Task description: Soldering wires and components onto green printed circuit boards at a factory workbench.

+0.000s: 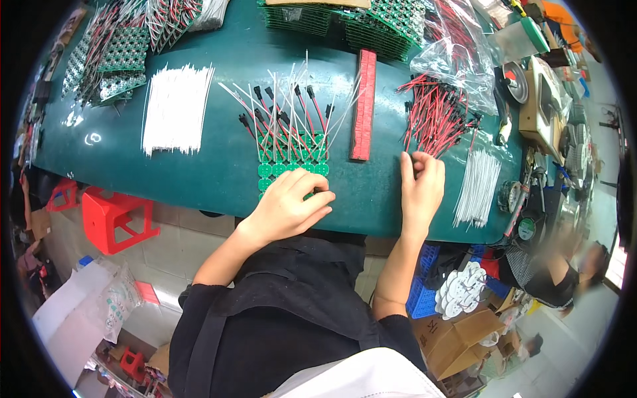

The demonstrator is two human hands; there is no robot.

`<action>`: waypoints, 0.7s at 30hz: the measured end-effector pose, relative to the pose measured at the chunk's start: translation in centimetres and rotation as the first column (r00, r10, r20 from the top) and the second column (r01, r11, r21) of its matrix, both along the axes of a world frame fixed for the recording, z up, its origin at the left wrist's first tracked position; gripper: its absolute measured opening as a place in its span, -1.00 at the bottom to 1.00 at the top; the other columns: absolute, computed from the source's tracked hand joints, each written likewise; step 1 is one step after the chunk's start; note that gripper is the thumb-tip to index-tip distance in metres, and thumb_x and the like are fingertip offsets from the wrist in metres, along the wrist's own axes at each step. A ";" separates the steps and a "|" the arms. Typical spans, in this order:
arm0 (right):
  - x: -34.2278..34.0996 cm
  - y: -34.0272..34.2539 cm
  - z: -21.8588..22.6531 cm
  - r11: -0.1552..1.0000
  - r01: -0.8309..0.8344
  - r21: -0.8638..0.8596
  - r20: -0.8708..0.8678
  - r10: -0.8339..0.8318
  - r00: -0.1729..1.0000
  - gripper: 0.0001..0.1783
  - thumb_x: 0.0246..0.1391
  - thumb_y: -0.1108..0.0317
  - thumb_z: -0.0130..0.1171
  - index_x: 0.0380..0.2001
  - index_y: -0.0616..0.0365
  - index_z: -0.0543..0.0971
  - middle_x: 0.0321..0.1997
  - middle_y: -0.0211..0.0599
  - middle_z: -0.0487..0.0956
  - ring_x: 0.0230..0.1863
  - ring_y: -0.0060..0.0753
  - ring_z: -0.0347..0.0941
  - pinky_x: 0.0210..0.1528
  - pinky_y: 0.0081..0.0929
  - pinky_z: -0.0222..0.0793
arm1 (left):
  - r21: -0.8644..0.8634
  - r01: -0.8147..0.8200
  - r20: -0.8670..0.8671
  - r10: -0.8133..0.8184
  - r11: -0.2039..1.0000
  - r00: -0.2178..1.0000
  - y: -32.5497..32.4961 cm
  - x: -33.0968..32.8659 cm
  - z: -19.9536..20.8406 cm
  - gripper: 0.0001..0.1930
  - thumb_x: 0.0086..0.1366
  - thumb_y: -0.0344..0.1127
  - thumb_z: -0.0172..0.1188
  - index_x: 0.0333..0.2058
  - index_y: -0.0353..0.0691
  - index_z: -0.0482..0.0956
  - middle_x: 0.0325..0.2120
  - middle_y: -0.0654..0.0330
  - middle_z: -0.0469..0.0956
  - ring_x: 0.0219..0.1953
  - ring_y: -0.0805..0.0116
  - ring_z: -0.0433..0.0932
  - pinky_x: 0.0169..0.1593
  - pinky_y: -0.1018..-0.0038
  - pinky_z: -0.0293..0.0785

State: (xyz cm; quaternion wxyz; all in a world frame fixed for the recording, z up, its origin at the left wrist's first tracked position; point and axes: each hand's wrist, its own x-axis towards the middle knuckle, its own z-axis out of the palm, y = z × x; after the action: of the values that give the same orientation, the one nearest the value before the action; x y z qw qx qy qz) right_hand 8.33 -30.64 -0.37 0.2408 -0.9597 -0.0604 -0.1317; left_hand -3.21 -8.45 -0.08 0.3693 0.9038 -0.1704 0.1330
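A green circuit board panel [265,170] of round sections lies at the near edge of the table, with red-and-black wires with black plugs [310,99] and thin white strands standing up from its far part. My left hand [292,204] rests over its near part, fingers bent and slightly apart; what lies under the palm is hidden. Farther right, my right hand [423,189] reaches to the near edge of a pile of red-and-black wires [438,119]. Its thumb and forefinger tips are apart, and I see no wire between them.
Between the panel and the wire pile lies a long red bar [363,106]. White strands lie in a left bundle [178,109] and a right bundle [478,189]. Stacked green boards [385,26] stand at the back; a red stool [116,219] is left, below the table [199,176].
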 end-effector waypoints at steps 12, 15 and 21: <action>-4.7 1.7 2.5 0.884 -0.394 0.251 0.217 0.346 0.913 -0.77 -0.19 0.57 0.32 -0.46 0.16 0.46 -0.45 -0.30 0.46 -0.49 -0.29 0.40 -0.44 -0.38 0.35 | -0.571 -0.170 -0.344 -0.046 0.803 0.938 -0.7 -0.8 2.2 -0.78 0.16 -0.41 0.36 -0.20 -0.28 0.62 -0.32 0.20 0.55 -0.34 0.39 0.57 -0.27 0.49 0.52; -6.0 3.6 2.8 0.734 -0.649 0.199 0.254 0.601 0.758 -0.73 -0.26 0.54 0.34 -0.46 0.08 0.45 -0.44 -0.34 0.47 -0.43 -0.26 0.43 -0.37 -0.32 0.28 | -0.694 -0.229 -0.350 -0.042 0.683 0.936 -1.4 -0.4 2.0 -0.80 0.19 -0.45 0.34 -0.20 -0.35 0.61 -0.29 0.15 0.58 -0.33 0.44 0.59 -0.23 0.54 0.54; -3.6 4.9 3.1 0.628 -0.748 0.213 0.156 0.734 0.661 -0.76 -0.17 0.50 0.34 -0.42 0.12 0.48 -0.42 -0.30 0.49 -0.42 -0.22 0.43 -0.36 -0.30 0.31 | -0.735 -0.365 -0.479 -0.057 0.572 0.876 0.2 -0.7 1.9 -0.88 0.22 -0.58 0.26 -0.25 -0.39 0.61 -0.26 0.13 0.56 -0.20 0.37 0.61 -0.14 0.50 0.58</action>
State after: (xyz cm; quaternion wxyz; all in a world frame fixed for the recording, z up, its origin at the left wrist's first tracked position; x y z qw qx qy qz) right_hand 4.71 -25.72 2.77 0.3948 -0.8058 -0.4380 -0.0537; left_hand -3.89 -8.26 1.81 0.7539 0.6517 0.0817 0.0146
